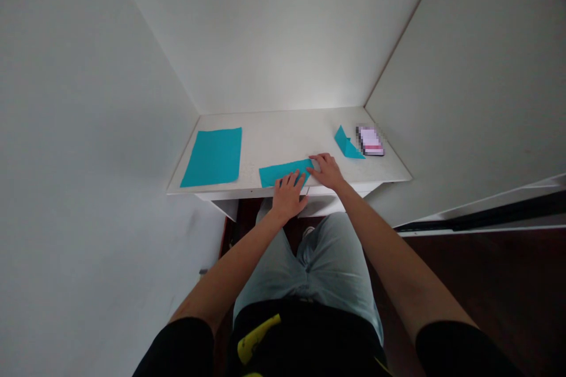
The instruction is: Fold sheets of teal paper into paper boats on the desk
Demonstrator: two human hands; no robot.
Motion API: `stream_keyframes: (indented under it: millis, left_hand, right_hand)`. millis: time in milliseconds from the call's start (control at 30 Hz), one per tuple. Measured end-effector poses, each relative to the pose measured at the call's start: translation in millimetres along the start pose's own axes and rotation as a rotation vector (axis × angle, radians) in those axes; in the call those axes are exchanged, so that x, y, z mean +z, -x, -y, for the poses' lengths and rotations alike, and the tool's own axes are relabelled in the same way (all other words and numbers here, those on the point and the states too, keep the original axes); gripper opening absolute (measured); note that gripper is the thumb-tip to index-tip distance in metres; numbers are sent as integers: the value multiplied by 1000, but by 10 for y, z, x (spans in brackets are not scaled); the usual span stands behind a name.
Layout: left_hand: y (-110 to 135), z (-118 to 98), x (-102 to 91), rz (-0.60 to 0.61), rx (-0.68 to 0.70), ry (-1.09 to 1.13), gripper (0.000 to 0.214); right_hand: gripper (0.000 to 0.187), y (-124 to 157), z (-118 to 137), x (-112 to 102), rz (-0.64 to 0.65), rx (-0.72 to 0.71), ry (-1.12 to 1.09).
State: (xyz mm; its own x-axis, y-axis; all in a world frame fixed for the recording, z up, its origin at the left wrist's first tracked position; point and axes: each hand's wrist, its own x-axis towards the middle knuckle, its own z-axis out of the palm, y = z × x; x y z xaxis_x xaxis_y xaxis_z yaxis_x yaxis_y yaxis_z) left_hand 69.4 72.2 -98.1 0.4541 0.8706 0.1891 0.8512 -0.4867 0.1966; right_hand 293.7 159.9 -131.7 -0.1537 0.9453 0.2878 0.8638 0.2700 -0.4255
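A folded strip of teal paper (pixel 279 171) lies near the front edge of the white table. Its right end is cut at a slant. My left hand (pixel 289 195) rests flat on the strip's front part, fingers spread and pressing down. At the strip's right end is my right hand (pixel 328 171), its thumb touching the paper and its fingertips on the far corner, with a gap between thumb and fingers. Further right stands a folded teal paper boat shape (pixel 347 144). A flat teal sheet (pixel 213 157) lies on the left of the table.
The white table (pixel 283 129) sits between walls on the left, back and right. A phone (pixel 370 141), its screen blurred out, lies at the right end by the paper boat. Below the front edge is a drawer front (pixel 321 205), close to my knees.
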Motion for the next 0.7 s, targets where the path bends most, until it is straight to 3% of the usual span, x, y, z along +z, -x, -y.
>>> stream_keyframes:
  millis: [133, 267, 433, 600, 700]
  left_hand:
    - [90, 194, -102, 36, 117, 65, 69]
    - [261, 621, -258, 2, 122, 88, 61]
    - [375, 1105, -325, -44, 117, 183, 35]
    - [274, 1258, -376, 8, 243, 230, 31]
    - [189, 1255, -415, 6, 228, 257, 28]
  right_hand:
    - [53, -16, -10, 30, -40, 33, -7]
    - [52, -29, 3, 34, -52, 61, -34]
    - [49, -44, 18, 29, -64, 74, -59]
    - [45, -37, 26, 14, -68, 61, -73]
    - [44, -28, 35, 5, -70, 60, -67]
